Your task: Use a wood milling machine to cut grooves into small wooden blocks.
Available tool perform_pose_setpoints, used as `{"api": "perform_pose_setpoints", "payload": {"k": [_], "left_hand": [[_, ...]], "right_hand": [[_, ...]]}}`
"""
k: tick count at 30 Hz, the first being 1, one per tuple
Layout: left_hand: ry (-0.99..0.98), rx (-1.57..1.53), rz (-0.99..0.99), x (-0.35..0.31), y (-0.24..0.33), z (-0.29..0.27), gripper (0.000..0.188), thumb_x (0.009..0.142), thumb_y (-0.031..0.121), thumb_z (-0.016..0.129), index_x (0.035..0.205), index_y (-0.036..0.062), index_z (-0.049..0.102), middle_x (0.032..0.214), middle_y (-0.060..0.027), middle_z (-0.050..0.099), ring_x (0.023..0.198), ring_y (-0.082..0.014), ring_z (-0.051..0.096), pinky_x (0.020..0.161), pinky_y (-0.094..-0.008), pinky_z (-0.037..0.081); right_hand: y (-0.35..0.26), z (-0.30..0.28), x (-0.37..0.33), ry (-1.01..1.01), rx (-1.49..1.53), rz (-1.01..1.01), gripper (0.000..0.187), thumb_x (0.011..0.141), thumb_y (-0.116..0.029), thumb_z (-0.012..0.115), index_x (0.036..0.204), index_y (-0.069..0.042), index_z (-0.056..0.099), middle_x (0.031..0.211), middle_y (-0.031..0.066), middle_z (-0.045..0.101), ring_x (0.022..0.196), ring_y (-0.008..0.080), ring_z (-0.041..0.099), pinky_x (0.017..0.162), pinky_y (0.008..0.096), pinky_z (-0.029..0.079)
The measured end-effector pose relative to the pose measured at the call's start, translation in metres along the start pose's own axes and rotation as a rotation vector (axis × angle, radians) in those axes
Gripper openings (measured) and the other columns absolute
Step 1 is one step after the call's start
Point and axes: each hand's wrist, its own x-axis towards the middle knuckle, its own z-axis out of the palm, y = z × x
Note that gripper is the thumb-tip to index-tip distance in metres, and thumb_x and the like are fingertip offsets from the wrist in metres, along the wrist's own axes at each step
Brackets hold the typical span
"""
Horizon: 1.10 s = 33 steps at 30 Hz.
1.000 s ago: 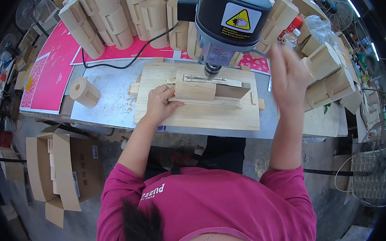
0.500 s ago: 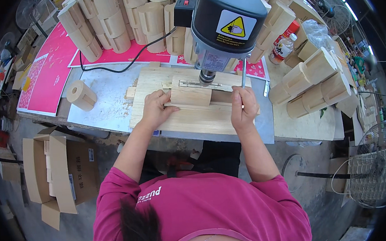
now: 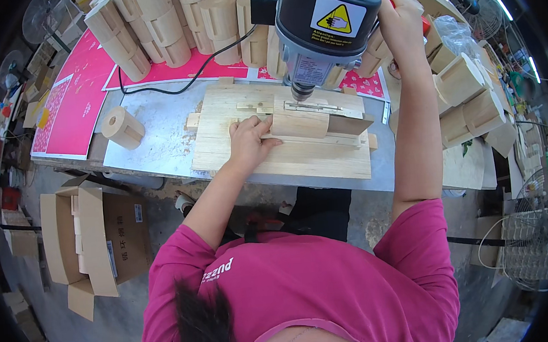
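Observation:
My left hand presses fingers and thumb against the left end of a pale wooden block with a rounded side. The block lies on a flat wooden jig board, among narrow wooden strips. A thin grey-brown plate stands at its right end. Above the block hangs the chuck of a black and grey drill press; I cannot make out the bit. Raised at the right of the machine head, my right hand is closed round the drill press lever, mostly hidden by the fingers; a red tip shows beside it.
Slotted wooden cylinders stand stacked along the back, and more lie at the right. One short cylinder is at the left. A black cable crosses pink sheets. Below left, an open carton holds wooden pieces.
My right hand has risen from low in front of the jig to beside the machine head. The chuck has lifted from the block. My left hand remains at the block's left end.

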Motion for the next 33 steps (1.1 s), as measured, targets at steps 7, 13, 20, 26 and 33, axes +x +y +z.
{"api": "perform_pose_setpoints", "payload": {"k": [7, 13, 20, 26, 33], "left_hand": [[0.013, 0.016, 0.022, -0.004, -0.006, 0.002, 0.052, 0.059, 0.028, 0.076, 0.106, 0.0115, 0.063, 0.075, -0.0005, 0.052, 0.077, -0.0194, 0.052, 0.078, -0.0383, 0.029], [-0.016, -0.014, 0.009, -0.003, -0.004, 0.003, 0.048, 0.062, 0.028, 0.075, 0.107, 0.017, 0.062, 0.073, 0.0001, 0.05, 0.075, -0.0178, 0.05, 0.08, -0.0386, 0.029], [-0.009, 0.01, 0.027, -0.001, -0.002, 0.0, 0.051, 0.06, 0.029, 0.076, 0.107, 0.0131, 0.063, 0.074, 0.0001, 0.052, 0.077, -0.0179, 0.052, 0.075, -0.0372, 0.029], [-0.011, 0.007, 0.03, 0.0, -0.003, 0.002, 0.051, 0.06, 0.029, 0.076, 0.107, 0.0129, 0.063, 0.075, 0.0, 0.053, 0.077, -0.0189, 0.053, 0.079, -0.0404, 0.03], [-0.007, -0.053, 0.002, 0.001, 0.0, 0.001, 0.047, 0.06, 0.027, 0.076, 0.104, 0.0153, 0.064, 0.072, 0.0001, 0.05, 0.073, -0.0184, 0.051, 0.079, -0.0385, 0.029]], "right_hand": [[-0.061, -0.023, -0.073, 0.087, -0.052, -0.044, 0.025, 0.085, -0.018, 0.052, 0.068, 0.0, 0.053, 0.054, 0.0129, 0.046, 0.048, 0.0218, 0.046, 0.049, 0.0306, 0.039], [-0.053, -0.012, -0.161, 0.05, 0.127, -0.002, 0.008, 0.081, -0.004, 0.055, 0.076, 0.001, 0.058, 0.056, 0.0093, 0.048, 0.048, 0.0161, 0.046, 0.046, 0.027, 0.036], [0.001, 0.044, -0.199, 0.193, 0.209, -0.181, 0.009, 0.077, 0.001, 0.052, 0.084, 0.002, 0.058, 0.065, 0.0105, 0.053, 0.056, 0.0232, 0.049, 0.053, 0.0321, 0.038], [-0.02, 0.005, -0.168, 0.162, 0.078, -0.28, 0.004, 0.077, -0.002, 0.056, 0.079, 0.0, 0.059, 0.061, 0.0128, 0.052, 0.053, 0.0252, 0.05, 0.05, 0.0333, 0.039], [-0.022, -0.007, -0.019, 0.112, -0.133, 0.005, 0.027, 0.086, -0.028, 0.055, 0.09, -0.001, 0.06, 0.063, 0.0117, 0.054, 0.06, 0.0154, 0.054, 0.057, 0.026, 0.042]]}}
